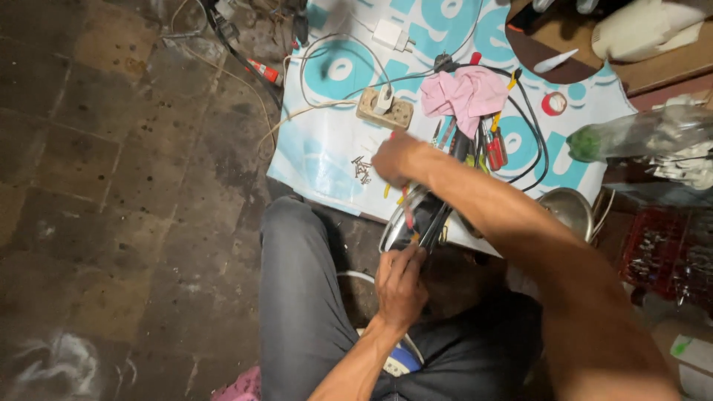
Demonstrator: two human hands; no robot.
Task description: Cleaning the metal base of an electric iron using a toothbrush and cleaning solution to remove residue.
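Seated on a dark tiled floor [111, 186], a person bent over a round, shiny metal appliance [416, 223] resting between the knees at the near edge of a blue-and-white printed sheet [327, 148]. The left hand [399, 286] was curled narrow against the appliance's near rim, steadying it. The right hand [397, 158] reached forward over the sheet, fingers drawn together beside a small heap of screws [362, 170]; motion blur hid whether it pinched one. The appliance looked rigid and fairly heavy, its polished metal likely slippery, so the rim seemed the surest hold. The screws, tiny and light, would want a fingertip pinch. A pink cloth [468, 93], red-handled screwdrivers [495, 148] and a beige power strip [385, 111] lay beyond.
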